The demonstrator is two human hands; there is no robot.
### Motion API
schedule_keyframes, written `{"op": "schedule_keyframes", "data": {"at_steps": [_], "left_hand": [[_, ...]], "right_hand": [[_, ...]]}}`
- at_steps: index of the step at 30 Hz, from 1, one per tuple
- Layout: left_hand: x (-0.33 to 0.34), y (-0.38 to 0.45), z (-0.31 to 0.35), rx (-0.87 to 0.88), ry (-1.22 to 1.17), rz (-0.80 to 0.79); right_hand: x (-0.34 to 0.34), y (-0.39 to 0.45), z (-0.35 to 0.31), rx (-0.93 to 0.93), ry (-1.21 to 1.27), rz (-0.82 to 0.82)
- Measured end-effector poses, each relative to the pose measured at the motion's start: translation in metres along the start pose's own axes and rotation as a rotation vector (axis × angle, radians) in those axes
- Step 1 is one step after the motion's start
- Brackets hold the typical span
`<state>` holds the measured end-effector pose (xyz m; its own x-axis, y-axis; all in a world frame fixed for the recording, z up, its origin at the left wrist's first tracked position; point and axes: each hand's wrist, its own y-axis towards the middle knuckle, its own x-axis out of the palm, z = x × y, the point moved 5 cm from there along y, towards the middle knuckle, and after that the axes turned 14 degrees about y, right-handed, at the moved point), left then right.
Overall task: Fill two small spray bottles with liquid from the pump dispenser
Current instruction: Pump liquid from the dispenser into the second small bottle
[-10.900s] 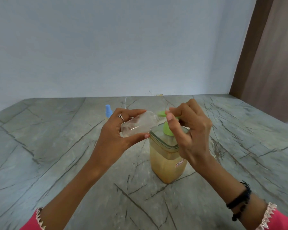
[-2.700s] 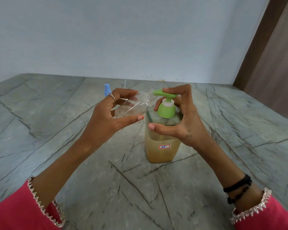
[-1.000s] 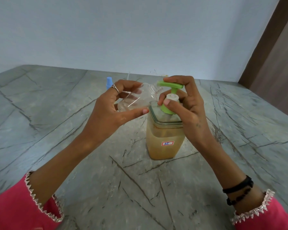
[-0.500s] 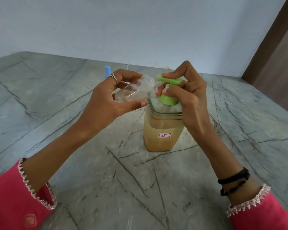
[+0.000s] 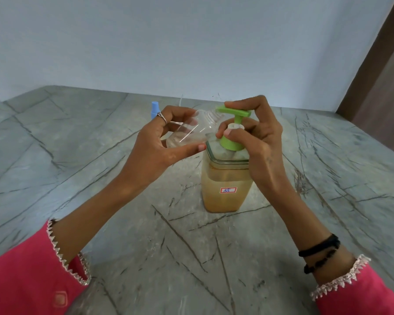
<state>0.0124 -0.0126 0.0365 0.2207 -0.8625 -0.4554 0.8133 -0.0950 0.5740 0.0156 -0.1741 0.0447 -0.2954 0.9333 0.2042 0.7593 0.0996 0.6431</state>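
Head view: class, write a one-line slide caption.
Left hand tilts clear bottle to green pump, right hand on dispenser.

Your left hand (image 5: 156,144) hides most of the blue-capped bottle (image 5: 155,109) at upper centre left; only its cap shows above your knuckles. The clear spray bottle (image 5: 189,133) is partly covered by your fingers (image 5: 180,112), and you cannot tell whether its mouth touches the green nozzle (image 5: 233,111). Your right hand (image 5: 257,142) covers the right shoulder of the pump dispenser (image 5: 225,189). Both pink sleeves (image 5: 21,280) are cut off by the bottom edge, the left one blurred. The desk (image 5: 123,223) runs out of frame left and right.
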Motion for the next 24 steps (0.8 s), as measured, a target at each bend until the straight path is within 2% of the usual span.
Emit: {"op": "schedule_keyframes", "data": {"at_steps": [9, 24], "left_hand": [[-0.002, 0.001, -0.003, 0.01, 0.038, 0.008], [0.002, 0.001, -0.006, 0.012, 0.011, 0.022]], "right_hand": [[0.001, 0.004, -0.003, 0.01, -0.029, 0.031], [-0.002, -0.008, 0.004, -0.09, -0.136, -0.077]]}}
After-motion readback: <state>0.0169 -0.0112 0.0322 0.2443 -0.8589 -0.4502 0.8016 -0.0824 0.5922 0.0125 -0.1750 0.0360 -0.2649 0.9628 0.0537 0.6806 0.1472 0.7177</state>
